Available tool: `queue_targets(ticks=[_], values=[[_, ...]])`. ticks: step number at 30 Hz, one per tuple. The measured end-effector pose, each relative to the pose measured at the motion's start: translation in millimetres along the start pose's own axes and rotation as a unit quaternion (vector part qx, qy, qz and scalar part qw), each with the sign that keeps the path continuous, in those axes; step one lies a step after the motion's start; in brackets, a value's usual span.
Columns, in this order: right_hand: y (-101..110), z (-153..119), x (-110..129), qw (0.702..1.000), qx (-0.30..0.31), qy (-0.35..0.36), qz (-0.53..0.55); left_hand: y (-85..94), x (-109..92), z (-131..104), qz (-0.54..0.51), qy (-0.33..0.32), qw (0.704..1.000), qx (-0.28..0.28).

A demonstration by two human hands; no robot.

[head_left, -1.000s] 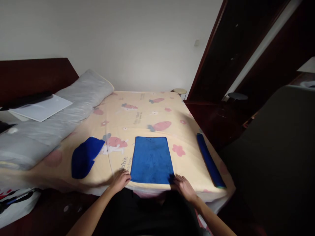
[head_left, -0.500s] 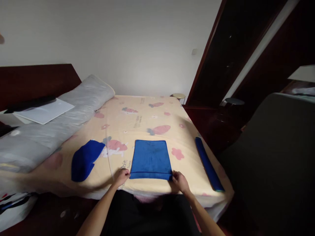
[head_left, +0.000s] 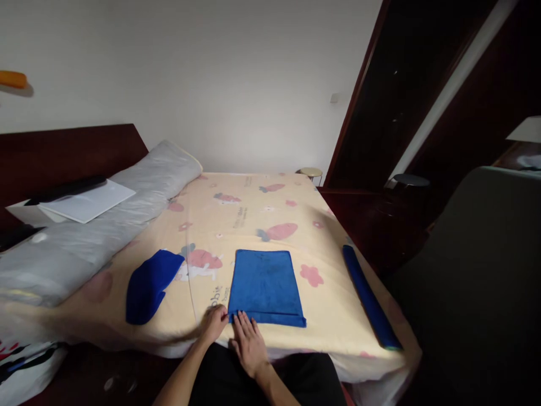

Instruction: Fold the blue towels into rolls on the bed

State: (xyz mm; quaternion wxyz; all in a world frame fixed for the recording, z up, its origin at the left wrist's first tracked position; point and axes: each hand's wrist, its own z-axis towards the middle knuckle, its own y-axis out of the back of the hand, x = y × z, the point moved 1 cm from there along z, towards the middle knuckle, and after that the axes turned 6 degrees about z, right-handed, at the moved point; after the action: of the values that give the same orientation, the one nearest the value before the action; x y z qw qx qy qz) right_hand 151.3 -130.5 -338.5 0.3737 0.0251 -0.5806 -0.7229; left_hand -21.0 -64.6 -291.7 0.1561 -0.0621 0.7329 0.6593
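A blue cloth lies flat on the bed, its near edge folded over in a narrow strip. My left hand pinches the strip's left corner. Beside it, my right hand rests flat with fingers stretched out, fingertips on the left part of the folded strip. A crumpled darker blue cloth lies to the left. Along the bed's right side is a long, narrow rolled or folded blue cloth.
A grey padded quilt or pillow runs along the left, with a white flat item on it near the dark headboard. Stools stand beyond the bed and at right. A dark grey chair back rises on the right.
My right hand has let go of the strip's right corner and moved left, opening flat near my left hand. My left hand still pinches the left corner. The view has shifted slightly.
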Motion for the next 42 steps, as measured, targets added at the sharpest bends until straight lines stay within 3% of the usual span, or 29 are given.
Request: queue_targets(ticks=[2,4,10,14,21,24,27,30,36,39,42], values=[[1.0,-6.6,-15.7,1.000,-0.014,0.001,-0.018,0.5,-1.4,-0.6,0.009,-0.001,1.000,-0.003],[15.5,-22.8,-40.6,0.999,-0.022,0.006,-0.040,-0.4,-1.8,-0.5,0.017,0.002,1.000,-0.002],[97.0,-88.3,-120.9,0.995,0.046,0.055,-0.072,-4.0,-2.5,0.7,0.032,0.011,0.999,0.009],[125.6,-114.3,-149.9,0.995,0.050,0.035,-0.080,-4.1,-5.0,0.3,0.053,0.014,0.998,0.017],[119.4,-106.0,-147.5,0.991,-0.034,-0.126,-0.022,5.7,-12.0,3.1,0.111,0.002,0.994,0.017],[118.3,-90.4,-151.4,0.964,-0.070,-0.252,0.045,6.3,-28.3,0.8,0.134,-0.034,0.990,0.000],[119.3,-77.8,-160.8,0.926,-0.088,-0.339,0.140,-1.2,-46.9,-2.6,0.118,-0.117,0.986,-0.013],[121.6,-73.2,-167.4,0.916,-0.087,-0.334,0.202,-7.2,-49.0,-3.3,0.060,-0.154,0.986,-0.026],[126.1,-73.6,-170.4,0.916,-0.080,-0.307,0.245,1.8,-9.0,2.1,-0.001,-0.044,0.999,0.030],[126.3,-65.9,-174.4,0.922,-0.080,-0.297,0.234,8.5,1.9,8.8,0.017,-0.042,0.997,0.059],[124.8,-58.3,-179.2,0.932,-0.079,-0.289,0.206,11.1,1.6,16.1,0.033,-0.040,0.998,0.047]])
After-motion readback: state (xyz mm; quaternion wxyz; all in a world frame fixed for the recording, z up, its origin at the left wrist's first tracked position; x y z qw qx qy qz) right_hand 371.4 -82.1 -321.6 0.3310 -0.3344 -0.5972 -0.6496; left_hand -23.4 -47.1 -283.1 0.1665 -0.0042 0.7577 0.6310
